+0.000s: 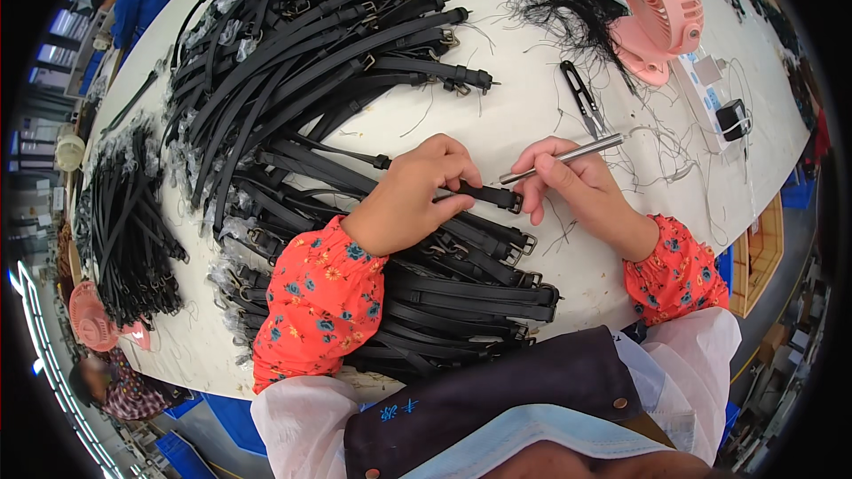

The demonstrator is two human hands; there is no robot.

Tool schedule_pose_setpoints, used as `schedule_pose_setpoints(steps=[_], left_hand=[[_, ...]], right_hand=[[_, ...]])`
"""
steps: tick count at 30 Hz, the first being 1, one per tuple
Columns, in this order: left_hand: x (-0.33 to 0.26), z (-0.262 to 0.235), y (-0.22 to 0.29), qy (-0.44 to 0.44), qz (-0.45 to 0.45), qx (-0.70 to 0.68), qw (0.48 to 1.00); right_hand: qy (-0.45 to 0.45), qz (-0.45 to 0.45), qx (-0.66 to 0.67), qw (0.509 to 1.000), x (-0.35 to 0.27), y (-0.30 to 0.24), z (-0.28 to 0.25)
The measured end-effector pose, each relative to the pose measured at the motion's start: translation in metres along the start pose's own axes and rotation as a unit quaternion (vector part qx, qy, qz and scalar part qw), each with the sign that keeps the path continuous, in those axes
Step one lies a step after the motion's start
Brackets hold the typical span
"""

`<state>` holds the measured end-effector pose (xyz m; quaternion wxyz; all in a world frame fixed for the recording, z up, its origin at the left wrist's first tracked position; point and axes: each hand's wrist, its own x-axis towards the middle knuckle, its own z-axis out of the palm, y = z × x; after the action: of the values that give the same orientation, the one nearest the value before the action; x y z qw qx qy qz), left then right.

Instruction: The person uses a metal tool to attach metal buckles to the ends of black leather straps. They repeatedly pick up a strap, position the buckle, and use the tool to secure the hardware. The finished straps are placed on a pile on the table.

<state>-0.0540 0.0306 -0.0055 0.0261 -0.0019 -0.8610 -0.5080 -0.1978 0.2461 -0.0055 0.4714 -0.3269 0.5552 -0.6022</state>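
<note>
Between the thumb and fingers of my left hand (415,188) is the buckle end of a narrow black belt (491,196), its buckle pointing right. My right hand (577,182) grips a slim silver pen-shaped tool (581,156). The tool's tip points left and sits just above the belt, close to my left fingertips; whether it touches cannot be made out. A thin cord seems to leave the tool's right end. Under and around my left forearm lie several more black belts (470,302), buckles toward the right.
A larger heap of black belts (311,62) spreads across the white table (515,106). Black-handled thread snips (581,98) lie beyond my right hand, near loose threads, a pink fan (652,13) and a power strip (706,93). Another belt bundle (133,222) lies far left. Two people are at the left.
</note>
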Motion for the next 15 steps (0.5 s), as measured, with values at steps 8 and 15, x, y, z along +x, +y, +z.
schedule_pose_setpoints(steps=[8,15], left_hand=[[0.0003,0.0030,0.0020,0.010,0.087,0.150,0.985],[0.0022,0.0035,-0.0002,0.005,0.070,0.120,0.990]], right_hand=[[-0.004,0.016,0.007,1.000,-0.0014,-0.0029,0.0008],[-0.011,0.023,-0.001,1.000,-0.0011,-0.0030,0.0007]])
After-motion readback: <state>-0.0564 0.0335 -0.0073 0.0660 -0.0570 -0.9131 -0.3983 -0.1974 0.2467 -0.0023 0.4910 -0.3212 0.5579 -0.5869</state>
